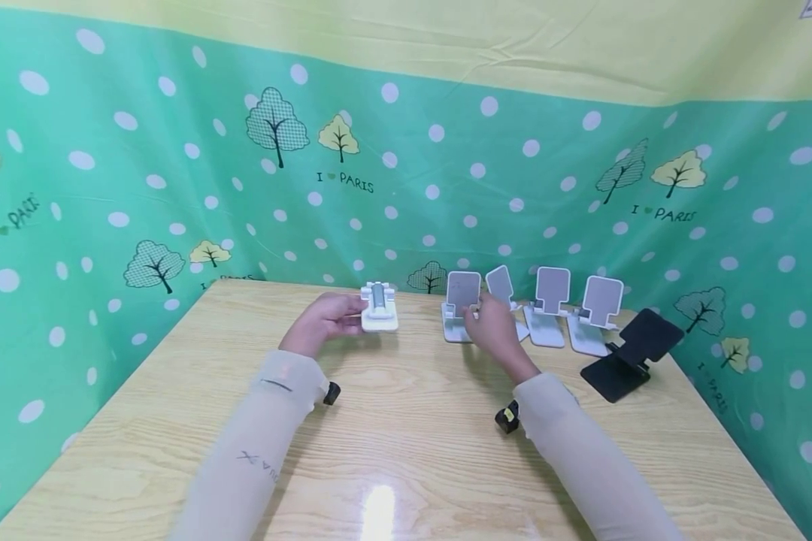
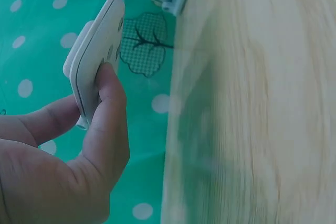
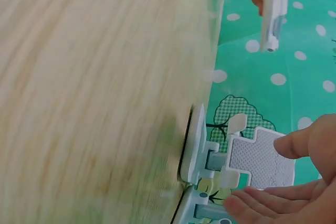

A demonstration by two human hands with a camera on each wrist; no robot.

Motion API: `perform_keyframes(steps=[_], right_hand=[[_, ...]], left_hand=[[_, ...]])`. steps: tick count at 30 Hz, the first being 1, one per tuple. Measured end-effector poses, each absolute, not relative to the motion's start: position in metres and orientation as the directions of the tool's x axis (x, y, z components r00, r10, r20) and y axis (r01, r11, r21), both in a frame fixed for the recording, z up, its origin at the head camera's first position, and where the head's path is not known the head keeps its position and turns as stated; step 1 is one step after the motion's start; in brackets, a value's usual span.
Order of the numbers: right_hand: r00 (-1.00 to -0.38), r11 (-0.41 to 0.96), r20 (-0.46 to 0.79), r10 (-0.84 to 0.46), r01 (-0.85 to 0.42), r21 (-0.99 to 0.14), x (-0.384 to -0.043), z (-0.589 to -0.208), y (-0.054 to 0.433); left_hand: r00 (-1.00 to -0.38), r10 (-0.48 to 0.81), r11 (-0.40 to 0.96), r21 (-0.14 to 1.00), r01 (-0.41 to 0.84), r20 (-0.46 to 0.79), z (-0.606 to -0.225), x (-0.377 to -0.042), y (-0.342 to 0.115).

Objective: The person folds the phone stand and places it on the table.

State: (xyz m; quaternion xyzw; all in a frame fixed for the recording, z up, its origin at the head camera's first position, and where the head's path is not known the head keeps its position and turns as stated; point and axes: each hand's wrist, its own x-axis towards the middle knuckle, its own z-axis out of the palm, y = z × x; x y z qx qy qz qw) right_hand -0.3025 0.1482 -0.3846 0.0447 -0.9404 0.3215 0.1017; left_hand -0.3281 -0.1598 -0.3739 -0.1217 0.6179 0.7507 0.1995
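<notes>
Pinching the folded phone stand (image 1: pixel 379 310) edgewise, apparently leaving its hinge (image 1: pixel 378 295) clear, the left hand (image 1: pixel 323 317) holds it above the table (image 1: pixel 406 428); the right hand (image 1: pixel 499 329) spreads beside the leftmost erected stand (image 1: pixel 462 290), contact unclear.

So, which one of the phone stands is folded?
The white phone stand in the left hand; the other five stands are opened up on the table.

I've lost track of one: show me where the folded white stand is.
In the head view, the folded white stand is just left of centre, held in the left hand, left of the nearest open stand.
</notes>
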Motion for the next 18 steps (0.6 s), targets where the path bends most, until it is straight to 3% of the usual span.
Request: perform_keyframes(steps=[7,18], right_hand=[[-0.998,0.723,0.063,0.015,-0.033,-0.69,-0.304,-0.387,0.148],[-1.0,0.635,0.019,-0.022,-0.029,-0.772,-0.309,-0.389,0.145]], left_hand=[[-0.897,0.112,-0.046,0.899,-0.435,-0.428,-0.376,-0.328,-0.167],[-0.892,0.102,-0.031,0.895,-0.445,-0.44,-0.38,-0.33,-0.183]])
